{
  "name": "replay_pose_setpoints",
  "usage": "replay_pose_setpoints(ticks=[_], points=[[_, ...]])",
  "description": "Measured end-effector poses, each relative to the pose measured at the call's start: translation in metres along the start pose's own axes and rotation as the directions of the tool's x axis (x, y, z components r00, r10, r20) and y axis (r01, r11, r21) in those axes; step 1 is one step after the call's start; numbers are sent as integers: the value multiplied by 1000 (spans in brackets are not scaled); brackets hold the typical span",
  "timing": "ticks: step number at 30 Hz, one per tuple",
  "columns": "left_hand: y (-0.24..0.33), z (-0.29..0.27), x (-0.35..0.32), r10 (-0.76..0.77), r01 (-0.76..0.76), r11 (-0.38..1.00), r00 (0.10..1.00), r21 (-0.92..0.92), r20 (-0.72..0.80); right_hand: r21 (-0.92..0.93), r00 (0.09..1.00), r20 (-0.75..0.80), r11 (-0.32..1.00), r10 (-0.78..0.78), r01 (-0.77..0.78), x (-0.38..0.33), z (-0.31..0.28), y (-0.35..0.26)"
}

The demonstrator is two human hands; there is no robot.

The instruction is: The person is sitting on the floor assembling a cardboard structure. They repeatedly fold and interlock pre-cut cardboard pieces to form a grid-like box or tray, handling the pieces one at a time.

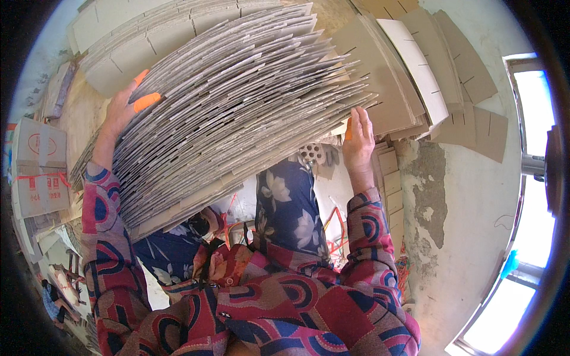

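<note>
Starting at the left, my left hand (122, 110) is spread flat against the far left edge of the stack of slotted cardboard sheets (231, 107), its orange-capped fingertips (146, 101) pressing the sheet ends. I judge the job here is squaring and carrying the bundle, so I would keep that palm flat and push evenly, since the sheets are fanned and could slide apart. The stack rests in front of my chest above my knees, between both hands. Its long axis runs from lower left to upper right, with the slotted ends pointing up and right toward the loose cardboard pieces (415, 65) lying on the floor. On the right, my right hand (358, 139) is curled around the stack's near right edge, fingers closed on the lowest sheets.
</note>
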State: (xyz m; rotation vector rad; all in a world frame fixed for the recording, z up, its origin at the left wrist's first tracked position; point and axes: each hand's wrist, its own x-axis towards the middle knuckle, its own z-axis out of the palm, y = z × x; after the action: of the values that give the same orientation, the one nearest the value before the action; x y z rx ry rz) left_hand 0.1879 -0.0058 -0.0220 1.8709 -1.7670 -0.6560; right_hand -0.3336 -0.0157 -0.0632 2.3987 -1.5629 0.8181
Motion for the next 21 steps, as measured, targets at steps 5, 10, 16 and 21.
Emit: replay_pose_setpoints(ticks=[5,10,16,21], points=[[0,0,1,4,-4,999,1000,45,9,-91,999,32,996,28,-25,-12,6,-6],[-7,-1,1,23,-23,1000,1000,-8,-1,-20,997,47,998,64,-63,-2,-2,-7],[5,-1,-3,17,-17,999,1000,32,-2,-75,998,24,996,52,-51,13,-4,-10],[6,0,-1,-11,12,999,1000,42,-11,-94,997,35,993,-67,70,14,-5,0]])
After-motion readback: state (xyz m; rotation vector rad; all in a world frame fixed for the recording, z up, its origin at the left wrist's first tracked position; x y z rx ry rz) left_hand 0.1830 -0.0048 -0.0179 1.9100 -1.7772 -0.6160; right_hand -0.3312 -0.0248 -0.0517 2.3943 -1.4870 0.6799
